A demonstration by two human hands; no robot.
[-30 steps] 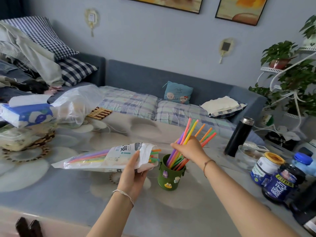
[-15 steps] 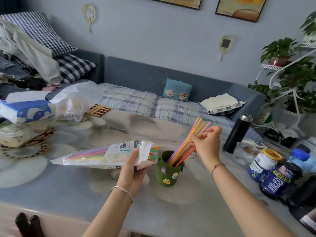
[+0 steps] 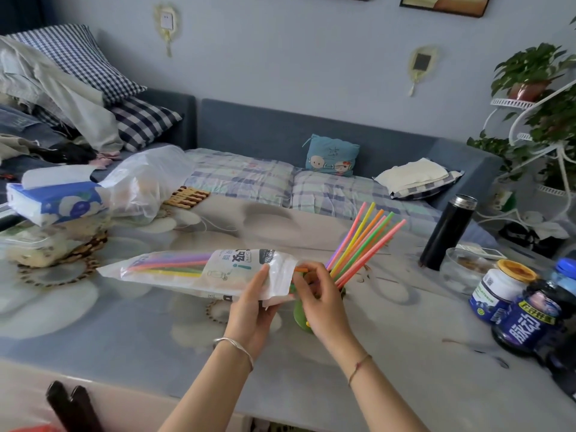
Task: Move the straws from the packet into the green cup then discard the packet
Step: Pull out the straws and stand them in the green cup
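At the centre of the frame, the left hand [image 3: 249,304] grips a clear plastic packet [image 3: 187,269] near its open end, holding it level above a grey table [image 3: 124,338]. The right hand [image 3: 324,304] meets it at the mouth, fingers pinching the tips of the coloured straws [image 3: 168,264] inside. The green cup [image 3: 300,316] stands just below, mostly hidden behind the right hand. A bundle of standing straws [image 3: 358,243] in it fans toward the upper right.

A floral-print table [image 3: 156,338] carries a green cup [image 3: 300,316] near its front. A black flask [image 3: 447,232] and a yellow-lidded jar [image 3: 498,291] stand at right.
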